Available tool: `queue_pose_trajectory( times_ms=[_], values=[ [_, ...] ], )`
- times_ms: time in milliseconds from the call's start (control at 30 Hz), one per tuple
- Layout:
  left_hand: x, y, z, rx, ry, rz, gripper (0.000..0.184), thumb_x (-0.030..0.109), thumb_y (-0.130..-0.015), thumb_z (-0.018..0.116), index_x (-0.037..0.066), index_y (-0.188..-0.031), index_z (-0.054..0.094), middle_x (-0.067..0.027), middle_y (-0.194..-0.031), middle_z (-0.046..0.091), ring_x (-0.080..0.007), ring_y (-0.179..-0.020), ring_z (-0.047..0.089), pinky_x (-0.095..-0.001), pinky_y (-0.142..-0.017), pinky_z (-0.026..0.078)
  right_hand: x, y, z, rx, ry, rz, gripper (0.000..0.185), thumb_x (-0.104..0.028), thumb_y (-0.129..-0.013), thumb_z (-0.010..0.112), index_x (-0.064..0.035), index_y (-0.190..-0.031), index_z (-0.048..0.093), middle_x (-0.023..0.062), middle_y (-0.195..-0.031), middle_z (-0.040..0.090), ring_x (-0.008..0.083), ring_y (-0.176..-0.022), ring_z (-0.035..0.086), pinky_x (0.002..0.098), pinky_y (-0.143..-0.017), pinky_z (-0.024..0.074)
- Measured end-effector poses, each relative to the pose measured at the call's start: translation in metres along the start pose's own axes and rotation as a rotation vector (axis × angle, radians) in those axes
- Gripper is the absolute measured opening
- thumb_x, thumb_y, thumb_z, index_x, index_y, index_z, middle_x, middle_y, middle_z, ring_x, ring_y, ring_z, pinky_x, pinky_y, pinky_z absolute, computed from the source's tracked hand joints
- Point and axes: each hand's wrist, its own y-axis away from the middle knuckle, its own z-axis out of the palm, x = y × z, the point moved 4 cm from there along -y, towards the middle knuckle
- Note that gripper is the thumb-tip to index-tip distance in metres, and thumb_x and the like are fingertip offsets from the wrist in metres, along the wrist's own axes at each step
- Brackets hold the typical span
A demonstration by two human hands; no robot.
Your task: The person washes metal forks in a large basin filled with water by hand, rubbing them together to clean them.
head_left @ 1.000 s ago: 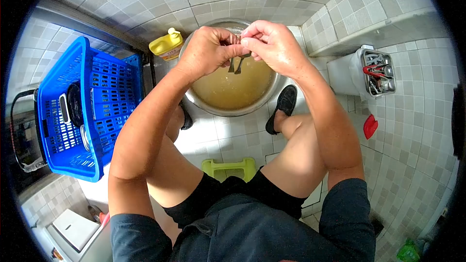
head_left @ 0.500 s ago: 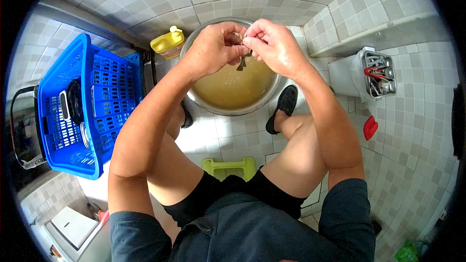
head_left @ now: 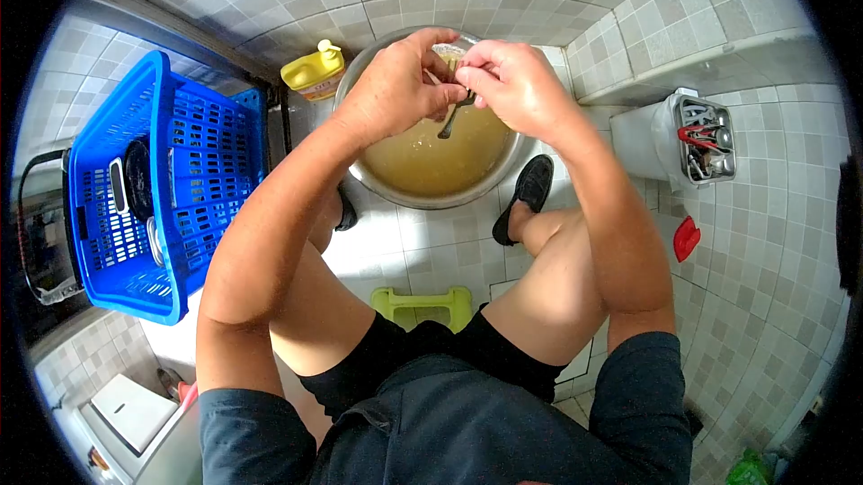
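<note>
- The basin (head_left: 430,202) lies on the floor between and beyond the feet, holding cloudy, yellowish-brown liquid (head_left: 422,164).
- The utensil (head_left: 446,128), a slim dark metal piece, is above the liquid, tilted, its lower end clear of the fingers; the fingers hide its middle.
- The left hand (head_left: 393,88) is half curled, thumb and fingers bent around the utensil; its exact contact is hard to tell.
- The right hand (head_left: 512,85) has thumb and forefinger pinched together at the utensil, its fingertips close to those of the left hand.
- Both hands and wrists cover the upper sides of the basin.
- The basket (head_left: 163,179), blue and slotted, stands at the person's left. In it are a round black item (head_left: 138,179), a dark oblong piece with a white edge (head_left: 119,186) and a pale curved rim (head_left: 155,240).
- The bottle (head_left: 312,73), yellow with a matching top, stands near the basin's left side.
- At the right, a metal holder (head_left: 732,151) by a pale bin (head_left: 640,139) is packed with cutlery and a red-handled tool (head_left: 697,135).
- A red item (head_left: 686,239) lies nearer the person than the holder.
- The stool (head_left: 421,298), light green, shows between the thighs; black shoes (head_left: 534,185) flank the basin's near side.
- A white lid (head_left: 135,411) is at lower left.
</note>
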Motion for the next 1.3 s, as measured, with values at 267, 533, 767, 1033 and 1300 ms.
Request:
queue_pose_trajectory(
  times_ms=[267, 533, 767, 1033, 1300],
  values=[
    [-0.022, -0.009, -0.029, 0.323, -0.172, 0.059, 0.043, 0.015, -0.09, 0.066, -0.005, -0.127, 0.054, -0.0139, -0.106, 0.067, -0.0155, -0.082, 0.064, -0.0277, -0.064, 0.055, 0.028, -0.019, -0.017, 0.219, 0.166, 0.038, 0.018, -0.022, -0.087, 0.064, -0.0042, -0.092, 0.068, 0.0146, -0.081, 0.068, 0.0321, -0.074, 0.066, 0.0403, -0.069, 0.0517],
    [-0.023, -0.004, -0.054, 0.479, -0.199, 0.054, 0.04, 0.018, -0.09, 0.066, -0.006, -0.121, 0.058, -0.0135, -0.105, 0.069, -0.0186, -0.087, 0.065, -0.0311, -0.077, 0.053, 0.033, -0.027, -0.035, 0.281, 0.227, 0.011, 0.026, -0.025, -0.088, 0.066, 0.0004, -0.094, 0.069, 0.0127, -0.077, 0.07, 0.0225, -0.068, 0.066, 0.0358, -0.066, 0.051],
    [-0.022, 0.004, -0.061, 0.51, -0.446, 0.04, 0.037, 0.028, -0.083, 0.07, 0.005, -0.113, 0.067, -0.0224, -0.123, 0.057, -0.0349, -0.114, 0.057, -0.0407, -0.097, 0.047, 0.026, -0.026, -0.03, 0.261, 0.225, 0.062, 0.023, -0.024, -0.086, 0.066, -0.0023, -0.092, 0.07, 0.0143, -0.078, 0.069, 0.0289, -0.07, 0.065, 0.0373, -0.068, 0.0508],
    [-0.03, 0.005, -0.057, 0.439, -0.564, 0.06, 0.039, 0.033, -0.082, 0.071, 0.01, -0.113, 0.068, -0.0239, -0.137, 0.045, -0.0392, -0.122, 0.05, -0.0448, -0.104, 0.041, 0.022, -0.025, -0.03, 0.276, 0.255, 0.016, 0.022, -0.022, -0.087, 0.066, -0.0011, -0.09, 0.069, 0.0149, -0.076, 0.068, 0.0282, -0.067, 0.064, 0.0372, -0.066, 0.0498],
    [-0.03, 0.01, -0.036, -0.066, -0.821, -0.302, 0.044, 0.04, -0.087, 0.063, -0.002, -0.099, 0.067, -0.0211, -0.097, 0.069, -0.0367, -0.101, 0.065, -0.0545, -0.109, 0.031, 0.025, -0.022, -0.03, 0.278, 0.193, -0.006, 0.02, -0.021, -0.087, 0.065, -0.0007, -0.088, 0.068, 0.0141, -0.073, 0.067, 0.0236, -0.063, 0.063, 0.0349, -0.062, 0.0482]
  ],
)
